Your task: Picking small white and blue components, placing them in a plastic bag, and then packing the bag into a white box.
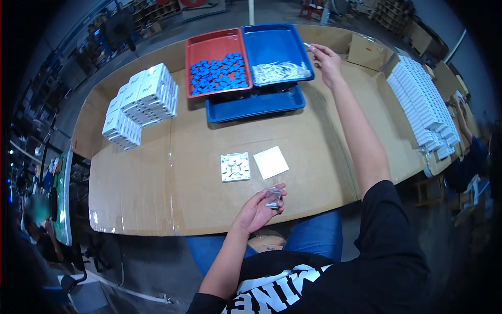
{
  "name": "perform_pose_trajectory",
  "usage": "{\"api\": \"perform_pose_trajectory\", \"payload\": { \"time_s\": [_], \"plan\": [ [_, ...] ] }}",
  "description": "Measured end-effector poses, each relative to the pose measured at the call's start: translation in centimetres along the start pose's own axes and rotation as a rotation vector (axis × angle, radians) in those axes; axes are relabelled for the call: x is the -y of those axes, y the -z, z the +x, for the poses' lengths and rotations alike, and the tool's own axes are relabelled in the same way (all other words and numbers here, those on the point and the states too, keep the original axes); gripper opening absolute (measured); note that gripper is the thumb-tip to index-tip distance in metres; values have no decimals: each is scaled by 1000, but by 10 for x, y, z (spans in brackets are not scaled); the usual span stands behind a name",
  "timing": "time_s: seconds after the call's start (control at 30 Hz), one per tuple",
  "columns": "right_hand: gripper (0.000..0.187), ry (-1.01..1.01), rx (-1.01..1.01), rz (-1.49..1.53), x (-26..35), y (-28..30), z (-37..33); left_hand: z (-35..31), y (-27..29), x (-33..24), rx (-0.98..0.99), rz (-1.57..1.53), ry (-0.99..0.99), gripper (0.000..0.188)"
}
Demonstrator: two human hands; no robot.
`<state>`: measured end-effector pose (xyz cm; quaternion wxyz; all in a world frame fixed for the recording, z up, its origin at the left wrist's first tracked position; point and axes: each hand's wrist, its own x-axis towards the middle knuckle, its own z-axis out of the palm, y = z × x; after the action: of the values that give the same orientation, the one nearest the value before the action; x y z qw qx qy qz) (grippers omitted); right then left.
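Note:
My left hand (254, 210) is closed around a small clear plastic bag (273, 195) near the table's front edge. Something small and greyish lies in the bottom of the bag, too small to make out. Up at the far right, my right hand (327, 64) pinches a small white piece (307, 46) beside the rim of the blue tray (272, 41). That tray holds a heap of slim whitish pieces (281, 72) at its near end. Between my hands lie a white square plate with a moulded pattern (235, 167) and a plain white square plate (271, 162).
Left of the blue tray, a red tray (212, 44) holds many blue parts (218, 73). A lower blue tray (256, 108) sits beneath both. White square units are stacked at the left (141, 99) and right (422, 102). Cardboard walls (130, 65) edge the table.

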<state>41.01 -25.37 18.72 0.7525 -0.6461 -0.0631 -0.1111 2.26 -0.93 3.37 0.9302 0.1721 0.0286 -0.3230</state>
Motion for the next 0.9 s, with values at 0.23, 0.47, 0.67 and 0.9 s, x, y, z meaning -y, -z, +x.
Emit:
{"api": "perform_pose_trajectory", "payload": {
  "time_s": [0.23,0.47,0.67,0.9],
  "plan": [
    [23,-143,89,141,3,21,-130,-2,7,7,-19,30,-61,54],
    [18,-457,147,35,-37,31,-317,2,9,6,41,66,-90,57],
    [16,-387,324,-59,-12,15,-355,0,7,6,27,139,-113,55],
    [15,-210,695,-543,28,-5,-333,-6,11,10,10,179,-108,49]
  ]
}}
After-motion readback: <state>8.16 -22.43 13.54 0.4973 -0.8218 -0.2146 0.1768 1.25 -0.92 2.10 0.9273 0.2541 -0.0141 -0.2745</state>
